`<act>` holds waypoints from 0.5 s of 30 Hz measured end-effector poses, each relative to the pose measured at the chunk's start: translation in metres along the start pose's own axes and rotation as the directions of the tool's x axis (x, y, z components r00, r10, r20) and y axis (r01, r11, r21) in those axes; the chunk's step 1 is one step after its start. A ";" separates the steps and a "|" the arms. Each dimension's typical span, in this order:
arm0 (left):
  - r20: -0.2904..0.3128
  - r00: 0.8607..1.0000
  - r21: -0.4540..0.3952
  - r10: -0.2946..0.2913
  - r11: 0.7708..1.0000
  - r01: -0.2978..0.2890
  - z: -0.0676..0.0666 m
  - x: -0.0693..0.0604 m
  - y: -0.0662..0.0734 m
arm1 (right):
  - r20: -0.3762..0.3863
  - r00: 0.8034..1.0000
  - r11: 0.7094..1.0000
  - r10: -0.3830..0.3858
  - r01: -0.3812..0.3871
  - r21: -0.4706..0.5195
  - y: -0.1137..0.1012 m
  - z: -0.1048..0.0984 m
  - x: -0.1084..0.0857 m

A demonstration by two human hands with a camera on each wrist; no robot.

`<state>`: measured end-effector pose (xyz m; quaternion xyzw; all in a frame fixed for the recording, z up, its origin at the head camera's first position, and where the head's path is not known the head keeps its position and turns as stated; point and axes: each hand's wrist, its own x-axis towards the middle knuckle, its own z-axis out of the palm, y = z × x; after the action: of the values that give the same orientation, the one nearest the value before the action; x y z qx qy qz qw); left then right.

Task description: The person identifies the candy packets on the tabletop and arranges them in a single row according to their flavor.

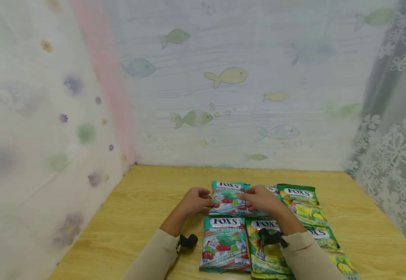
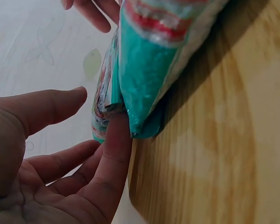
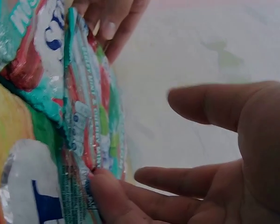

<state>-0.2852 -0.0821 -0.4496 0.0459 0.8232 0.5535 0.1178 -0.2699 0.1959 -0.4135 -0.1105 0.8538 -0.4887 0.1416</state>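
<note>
My left hand (image 1: 196,200) is at the left edge of the upper-left teal Mint Blossom candy bag (image 1: 228,200). In the left wrist view, a finger touches the bag's edge (image 2: 105,100), with the thumb standing apart. At that bag's right side is my right hand (image 1: 261,200), partly covering a second teal candy bag (image 1: 275,190). In the right wrist view its fingertips (image 3: 107,189) touch the bag's side (image 3: 98,107), thumb held away. Below lies another Mint Blossom bag (image 1: 225,247), beside a yellow-green candy bag (image 1: 269,260) partly hidden by the right wrist.
To the right, a green Fox's bag (image 1: 301,204) lies above another yellow-green bag (image 1: 343,261), partly behind the right sleeve. All the bags lie on a wooden table (image 1: 147,202). Behind it hangs a fish-patterned curtain (image 1: 231,128), with a flowered one (image 1: 63,155) at left.
</note>
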 end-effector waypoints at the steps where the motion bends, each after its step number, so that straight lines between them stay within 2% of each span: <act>1: 0.005 1.000 0.003 -0.001 1.000 0.001 0.000 0.000 0.000 | 0.014 1.000 1.000 -0.004 0.004 -0.011 -0.001 0.000 -0.001; 5: 0.030 1.000 0.015 0.005 1.000 -0.006 0.001 0.000 0.002 | 0.044 0.999 0.999 -0.007 0.009 -0.045 -0.004 0.001 -0.002; 15: 0.042 0.999 0.036 0.013 0.999 -0.014 0.004 0.001 0.000 | 0.012 1.000 0.998 0.002 -0.001 -0.064 -0.001 0.006 0.002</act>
<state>-0.2853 -0.0783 -0.4516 0.0650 0.8302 0.5381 0.1301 -0.2694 0.1897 -0.4154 -0.1173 0.8682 -0.4603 0.1437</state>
